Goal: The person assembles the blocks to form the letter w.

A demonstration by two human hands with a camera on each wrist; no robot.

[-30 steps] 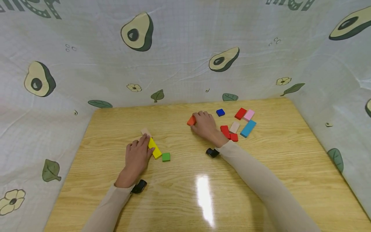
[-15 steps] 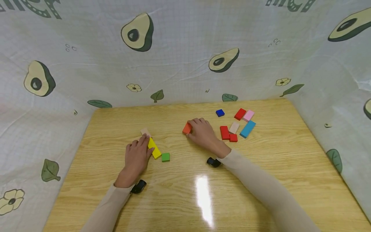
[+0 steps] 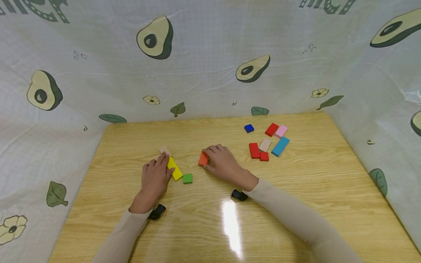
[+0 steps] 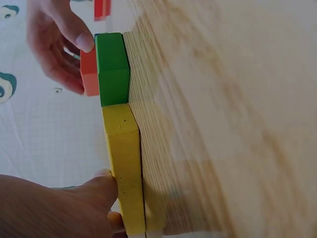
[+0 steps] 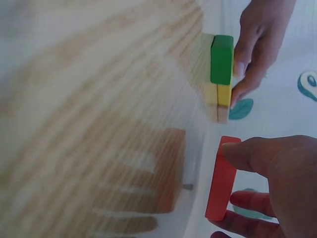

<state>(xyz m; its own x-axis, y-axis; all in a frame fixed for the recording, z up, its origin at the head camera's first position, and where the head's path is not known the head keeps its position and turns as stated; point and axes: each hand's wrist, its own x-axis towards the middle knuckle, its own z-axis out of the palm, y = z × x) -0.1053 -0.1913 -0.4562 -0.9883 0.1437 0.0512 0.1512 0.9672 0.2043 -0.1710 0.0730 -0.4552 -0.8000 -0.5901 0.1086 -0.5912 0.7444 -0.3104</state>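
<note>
My right hand (image 3: 223,162) pinches a red-orange block (image 3: 203,158) between thumb and fingers. In the right wrist view that block (image 5: 222,178) is held above the tabletop, its reflection apart from it. My left hand (image 3: 155,177) rests against a long yellow block (image 3: 175,169); thumb and fingertips touch the same side of it. A pale wooden block (image 3: 164,149) meets the far end of the yellow one, partly covered by the fingertips. A small green block (image 3: 187,178) stands at the near end, its edge right at the yellow block in the left wrist view.
On the right of the wooden table (image 3: 204,223) lie a blue block (image 3: 249,128), a light blue block (image 3: 280,147), a pink block (image 3: 281,131), a pale block (image 3: 265,145) and several red blocks (image 3: 254,150). Avocado-patterned cloth (image 3: 204,87) surrounds the table's back and sides.
My right hand has carried the red-orange block leftward and nearer to me, towards the green and yellow blocks. The left hand has stayed at the yellow block.
</note>
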